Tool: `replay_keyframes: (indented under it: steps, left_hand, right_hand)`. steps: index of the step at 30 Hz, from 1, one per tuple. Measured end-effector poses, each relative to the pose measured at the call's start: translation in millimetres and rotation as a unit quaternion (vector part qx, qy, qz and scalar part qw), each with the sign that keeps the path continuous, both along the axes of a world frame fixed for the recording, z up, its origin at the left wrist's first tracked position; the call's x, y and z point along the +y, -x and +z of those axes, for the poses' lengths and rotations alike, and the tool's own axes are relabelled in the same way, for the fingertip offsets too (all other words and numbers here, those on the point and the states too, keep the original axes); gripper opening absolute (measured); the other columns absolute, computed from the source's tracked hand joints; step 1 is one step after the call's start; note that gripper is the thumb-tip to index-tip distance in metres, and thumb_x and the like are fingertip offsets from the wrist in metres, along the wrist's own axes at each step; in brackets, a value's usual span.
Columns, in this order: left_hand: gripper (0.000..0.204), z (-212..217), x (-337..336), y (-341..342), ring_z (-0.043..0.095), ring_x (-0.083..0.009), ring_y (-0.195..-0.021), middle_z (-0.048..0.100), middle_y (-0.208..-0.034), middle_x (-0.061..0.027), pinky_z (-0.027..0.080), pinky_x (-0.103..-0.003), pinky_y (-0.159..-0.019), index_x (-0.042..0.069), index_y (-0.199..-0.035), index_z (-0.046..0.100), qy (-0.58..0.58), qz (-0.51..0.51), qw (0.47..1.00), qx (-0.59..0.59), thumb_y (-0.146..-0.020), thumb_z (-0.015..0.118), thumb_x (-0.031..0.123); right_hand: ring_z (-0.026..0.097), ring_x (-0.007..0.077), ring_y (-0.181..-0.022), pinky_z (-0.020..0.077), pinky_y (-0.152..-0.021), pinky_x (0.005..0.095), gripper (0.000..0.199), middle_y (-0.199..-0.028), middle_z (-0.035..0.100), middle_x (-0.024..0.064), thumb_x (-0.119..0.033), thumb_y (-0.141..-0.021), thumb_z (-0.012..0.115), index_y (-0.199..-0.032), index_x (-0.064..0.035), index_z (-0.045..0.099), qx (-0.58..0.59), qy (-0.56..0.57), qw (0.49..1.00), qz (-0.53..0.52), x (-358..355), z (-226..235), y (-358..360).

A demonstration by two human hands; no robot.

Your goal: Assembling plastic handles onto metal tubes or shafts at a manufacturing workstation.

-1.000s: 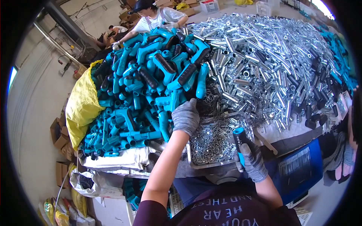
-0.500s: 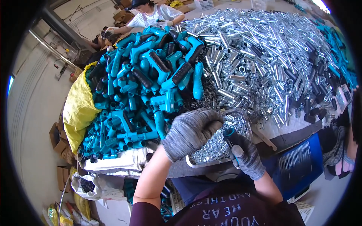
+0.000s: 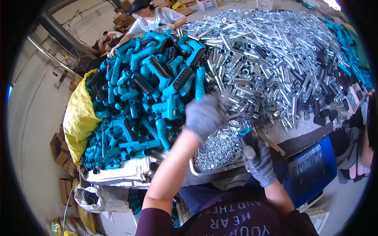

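My right hand [image 3: 260,167], in a grey knitted glove, is closed round a dark handle piece [image 3: 248,138] with a teal end pointing up and away from me. My left hand [image 3: 204,117], gloved alike, is smeared by motion above the far edge of a pale tray [image 3: 193,168]. Its fingers cannot be made out, nor whether they hold anything. Small shiny metal parts [image 3: 216,151] heap in the tray, just left of my right hand. Beyond my left hand a teal curved housing [image 3: 200,83] leans against the pile, and loose metal tubes [image 3: 236,67] lie behind.
A high pile of teal and black tool housings [image 3: 134,98] fills the left, beside a yellow sack [image 3: 80,122]. Metal tubes cover the right. A flat metal strip [image 3: 273,144] lies near my right hand, a blue bin [image 3: 311,169] below. Across the table stands a co-worker [image 3: 153,19].
My left hand has moved up and away from the tray, to the far side, and blurs. The right hand stays near its place, the handle piece now tilted slightly more to the right.
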State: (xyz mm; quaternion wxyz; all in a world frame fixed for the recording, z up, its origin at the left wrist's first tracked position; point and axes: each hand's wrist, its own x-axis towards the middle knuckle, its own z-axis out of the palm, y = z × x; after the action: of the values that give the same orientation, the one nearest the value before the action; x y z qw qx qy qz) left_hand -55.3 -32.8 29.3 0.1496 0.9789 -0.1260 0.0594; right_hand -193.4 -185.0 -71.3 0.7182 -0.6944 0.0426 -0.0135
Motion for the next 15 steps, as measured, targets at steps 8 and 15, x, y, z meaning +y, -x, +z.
replay_keyframes:
  steps: [8,15]
  left_hand:
    - [0.053,-26.9,13.2,-97.4,0.064,-0.0287,-0.106,0.068,-0.112,-0.0117,0.052,-0.043,-0.088,0.010,-0.108,0.070,-0.222,0.106,0.962,0.115,-0.082,0.060,0.055]
    - [0.057,-17.4,17.8,-82.1,0.064,-0.0409,-0.097,0.066,-0.100,-0.0237,0.051,-0.047,-0.086,0.004,-0.120,0.043,0.003,0.187,0.981,-0.050,-0.072,0.069,0.022]
  right_hand:
    - [0.046,0.0052,-0.046,0.0387,-0.044,0.0209,0.046,-0.062,0.050,-0.0031,-0.051,-0.088,0.063,-0.094,-0.0064,0.053,-0.016,-0.010,1.000,0.001,6.5,-9.0,-2.9]
    - [0.057,0.0187,-0.067,0.0470,-0.065,0.0345,0.054,-0.076,0.061,0.0112,-0.051,-0.089,0.059,-0.105,0.0004,0.060,0.013,0.059,0.998,-0.003,-10.8,-9.9,1.2]
